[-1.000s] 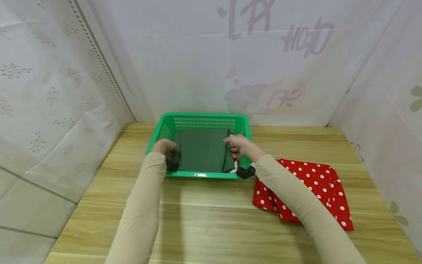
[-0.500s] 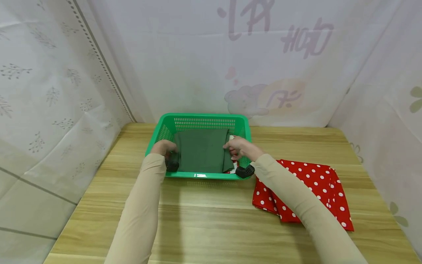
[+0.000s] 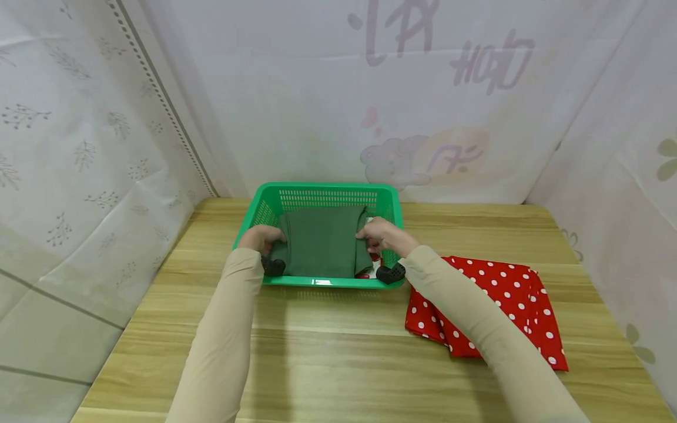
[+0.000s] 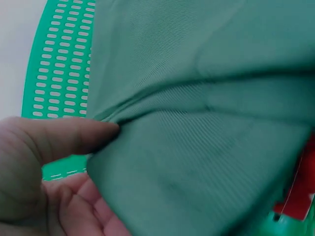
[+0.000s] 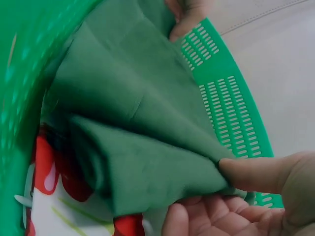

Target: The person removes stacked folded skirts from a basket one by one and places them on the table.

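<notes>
A folded dark green cloth (image 3: pixel 322 244) lies inside a green plastic basket (image 3: pixel 322 282). My left hand (image 3: pixel 262 237) pinches the cloth's left edge, thumb on top and fingers beneath, as the left wrist view shows. At the opposite edge my right hand (image 3: pixel 385 234) pinches the cloth in the same manner, its thumb (image 5: pixel 251 173) pressing into a fold. Under the green cloth, a red and white patterned cloth (image 5: pixel 74 209) shows in the right wrist view. Most of that lower cloth is hidden.
Right of the basket, a folded red cloth with white dots (image 3: pixel 502 294) lies on the wooden table (image 3: pixel 328 364), partly under my right forearm. White printed curtains (image 3: pixel 296 106) stand behind and on both sides. The basket's slotted walls rise around the cloth.
Both hands have closed on the green cloth's side edges. Its right edge has shifted slightly left, and folds have formed near both hands. The basket and dotted cloth stay in place.
</notes>
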Demonstrator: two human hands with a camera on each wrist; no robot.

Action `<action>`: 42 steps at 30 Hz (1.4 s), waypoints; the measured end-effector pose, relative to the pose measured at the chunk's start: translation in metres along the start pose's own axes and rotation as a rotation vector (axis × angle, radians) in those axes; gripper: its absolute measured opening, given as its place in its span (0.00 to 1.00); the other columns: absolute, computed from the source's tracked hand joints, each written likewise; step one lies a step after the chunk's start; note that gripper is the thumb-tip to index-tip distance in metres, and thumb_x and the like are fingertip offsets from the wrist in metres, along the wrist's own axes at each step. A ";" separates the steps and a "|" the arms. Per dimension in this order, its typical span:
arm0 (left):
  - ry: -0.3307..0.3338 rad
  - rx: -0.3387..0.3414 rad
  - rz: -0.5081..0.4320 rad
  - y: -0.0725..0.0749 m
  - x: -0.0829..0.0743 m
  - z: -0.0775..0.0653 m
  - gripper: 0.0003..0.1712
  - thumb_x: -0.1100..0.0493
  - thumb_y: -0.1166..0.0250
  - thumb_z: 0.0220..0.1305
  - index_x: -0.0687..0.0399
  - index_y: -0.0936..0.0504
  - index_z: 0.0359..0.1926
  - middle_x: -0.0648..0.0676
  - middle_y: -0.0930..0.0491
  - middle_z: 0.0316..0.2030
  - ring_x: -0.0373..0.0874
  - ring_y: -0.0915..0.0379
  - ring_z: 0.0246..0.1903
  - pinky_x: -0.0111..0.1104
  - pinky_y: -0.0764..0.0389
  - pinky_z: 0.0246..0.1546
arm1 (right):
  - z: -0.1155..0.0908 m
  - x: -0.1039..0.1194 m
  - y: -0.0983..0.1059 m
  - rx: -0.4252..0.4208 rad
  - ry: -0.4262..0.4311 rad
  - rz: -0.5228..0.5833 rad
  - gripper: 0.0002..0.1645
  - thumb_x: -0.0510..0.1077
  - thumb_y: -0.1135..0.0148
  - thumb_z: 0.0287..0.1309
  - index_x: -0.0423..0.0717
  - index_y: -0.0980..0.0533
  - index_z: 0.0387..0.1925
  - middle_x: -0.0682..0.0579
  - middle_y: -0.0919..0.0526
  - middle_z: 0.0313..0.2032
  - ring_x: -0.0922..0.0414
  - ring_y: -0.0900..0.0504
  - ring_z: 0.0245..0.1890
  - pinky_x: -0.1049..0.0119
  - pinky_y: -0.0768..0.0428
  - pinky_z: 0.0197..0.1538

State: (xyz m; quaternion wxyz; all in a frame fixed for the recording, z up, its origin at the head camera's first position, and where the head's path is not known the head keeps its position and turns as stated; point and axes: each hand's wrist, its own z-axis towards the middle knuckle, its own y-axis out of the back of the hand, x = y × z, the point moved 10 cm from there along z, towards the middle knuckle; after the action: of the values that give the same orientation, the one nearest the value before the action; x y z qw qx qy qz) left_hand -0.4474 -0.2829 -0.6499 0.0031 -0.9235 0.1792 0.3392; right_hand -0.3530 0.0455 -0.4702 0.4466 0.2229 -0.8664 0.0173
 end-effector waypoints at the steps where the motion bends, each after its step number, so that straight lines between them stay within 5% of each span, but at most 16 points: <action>1: -0.022 -0.019 0.019 -0.019 -0.014 -0.043 0.30 0.63 0.46 0.65 0.75 0.43 0.63 0.67 0.33 0.57 0.56 0.29 0.51 0.42 0.24 0.49 | 0.000 0.001 0.000 -0.006 0.008 0.000 0.10 0.36 0.45 0.63 0.39 0.34 0.43 0.52 0.38 0.20 0.59 0.37 0.16 0.67 0.28 0.27; 3: -0.070 -0.039 0.062 -0.054 -0.041 -0.119 0.28 0.65 0.52 0.67 0.78 0.45 0.63 0.68 0.34 0.57 0.55 0.28 0.50 0.40 0.23 0.49 | 0.000 0.003 0.001 -0.010 0.026 0.002 0.05 0.35 0.45 0.62 0.41 0.33 0.36 0.53 0.38 0.16 0.59 0.36 0.15 0.67 0.28 0.26; 5: -0.097 -0.045 0.066 -0.081 -0.060 -0.177 0.27 0.66 0.55 0.68 0.80 0.47 0.64 0.69 0.34 0.56 0.53 0.26 0.47 0.39 0.23 0.49 | 0.000 0.006 0.000 -0.006 0.041 0.006 0.06 0.35 0.46 0.62 0.42 0.34 0.32 0.54 0.39 0.13 0.59 0.37 0.14 0.66 0.29 0.26; 7: -0.109 -0.059 0.057 -0.092 -0.071 -0.204 0.27 0.67 0.55 0.67 0.81 0.46 0.62 0.68 0.32 0.50 0.50 0.25 0.41 0.37 0.22 0.47 | -0.001 0.007 0.000 -0.005 0.052 0.009 0.08 0.34 0.46 0.61 0.44 0.34 0.29 0.55 0.42 0.11 0.59 0.38 0.13 0.65 0.29 0.26; 9: -0.112 -0.064 0.028 -0.095 -0.075 -0.216 0.26 0.67 0.54 0.67 0.81 0.45 0.62 0.65 0.31 0.45 0.47 0.24 0.35 0.36 0.21 0.45 | -0.002 0.009 0.000 0.000 0.061 0.003 0.12 0.34 0.46 0.61 0.46 0.36 0.25 0.55 0.42 0.10 0.59 0.39 0.14 0.65 0.29 0.27; 12: -0.130 -0.082 0.028 -0.090 -0.075 -0.211 0.26 0.66 0.53 0.67 0.79 0.44 0.61 0.63 0.30 0.43 0.45 0.24 0.34 0.36 0.21 0.44 | -0.003 0.011 0.000 -0.006 0.068 -0.003 0.16 0.34 0.45 0.61 0.47 0.38 0.21 0.55 0.41 0.11 0.59 0.39 0.14 0.63 0.29 0.29; 20: -0.122 -0.163 0.129 -0.066 -0.063 -0.171 0.33 0.65 0.40 0.59 0.78 0.41 0.61 0.70 0.37 0.59 0.58 0.35 0.57 0.41 0.26 0.53 | -0.002 0.011 0.000 -0.011 0.055 -0.037 0.11 0.35 0.45 0.61 0.45 0.33 0.23 0.53 0.34 0.16 0.59 0.34 0.16 0.63 0.27 0.30; 27: -0.059 -0.151 0.182 -0.079 -0.059 -0.181 0.37 0.66 0.50 0.66 0.80 0.58 0.67 0.74 0.55 0.68 0.64 0.56 0.68 0.49 0.44 0.64 | -0.003 0.008 -0.003 -0.004 0.031 -0.055 0.09 0.41 0.44 0.63 0.46 0.36 0.32 0.53 0.39 0.17 0.58 0.38 0.17 0.65 0.30 0.27; 32: -0.015 -0.063 0.279 -0.063 -0.043 -0.136 0.51 0.58 0.41 0.63 0.80 0.67 0.67 0.76 0.66 0.68 0.69 0.65 0.67 0.51 0.47 0.65 | -0.003 0.006 -0.004 0.007 0.021 -0.093 0.20 0.43 0.42 0.62 0.50 0.44 0.23 0.54 0.46 0.13 0.59 0.46 0.15 0.67 0.31 0.23; 35: 0.009 -0.051 0.380 -0.069 -0.042 -0.146 0.48 0.56 0.43 0.66 0.81 0.65 0.66 0.78 0.63 0.67 0.70 0.62 0.66 0.52 0.47 0.65 | -0.001 0.005 -0.004 0.006 0.018 -0.103 0.27 0.41 0.41 0.61 0.51 0.49 0.18 0.55 0.49 0.12 0.59 0.47 0.13 0.67 0.30 0.22; 37: 0.010 -0.084 0.459 -0.084 -0.051 -0.180 0.42 0.57 0.49 0.68 0.82 0.61 0.66 0.79 0.55 0.65 0.69 0.56 0.66 0.50 0.45 0.65 | 0.001 0.004 -0.003 0.001 0.014 -0.106 0.26 0.40 0.41 0.61 0.51 0.48 0.17 0.55 0.48 0.11 0.59 0.46 0.13 0.68 0.29 0.22; 39: 0.011 -0.088 0.500 -0.090 -0.054 -0.194 0.39 0.58 0.51 0.69 0.81 0.57 0.66 0.79 0.51 0.65 0.68 0.52 0.65 0.48 0.44 0.65 | 0.002 0.003 -0.002 -0.003 0.012 -0.116 0.26 0.40 0.41 0.61 0.50 0.47 0.17 0.55 0.48 0.11 0.59 0.45 0.12 0.68 0.29 0.23; 40: 0.009 -0.082 0.521 -0.088 -0.053 -0.191 0.39 0.57 0.50 0.69 0.80 0.56 0.67 0.78 0.49 0.64 0.67 0.50 0.65 0.48 0.43 0.65 | 0.002 0.003 -0.002 -0.003 0.011 -0.124 0.25 0.40 0.41 0.61 0.50 0.46 0.17 0.55 0.48 0.11 0.59 0.45 0.13 0.67 0.29 0.23; 42: 0.005 -0.046 0.523 -0.074 -0.046 -0.160 0.42 0.55 0.45 0.66 0.79 0.53 0.67 0.77 0.46 0.64 0.66 0.46 0.64 0.47 0.38 0.62 | 0.002 0.004 -0.002 -0.003 0.014 -0.133 0.24 0.41 0.41 0.61 0.50 0.45 0.17 0.55 0.47 0.10 0.59 0.43 0.12 0.67 0.29 0.23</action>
State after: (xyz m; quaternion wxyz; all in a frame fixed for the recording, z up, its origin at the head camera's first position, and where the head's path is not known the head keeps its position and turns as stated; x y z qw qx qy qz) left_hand -0.3547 -0.2190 -0.5064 -0.1062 -0.8464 0.4042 0.3300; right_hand -0.3560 0.0418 -0.4689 0.4529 0.2795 -0.8465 -0.0121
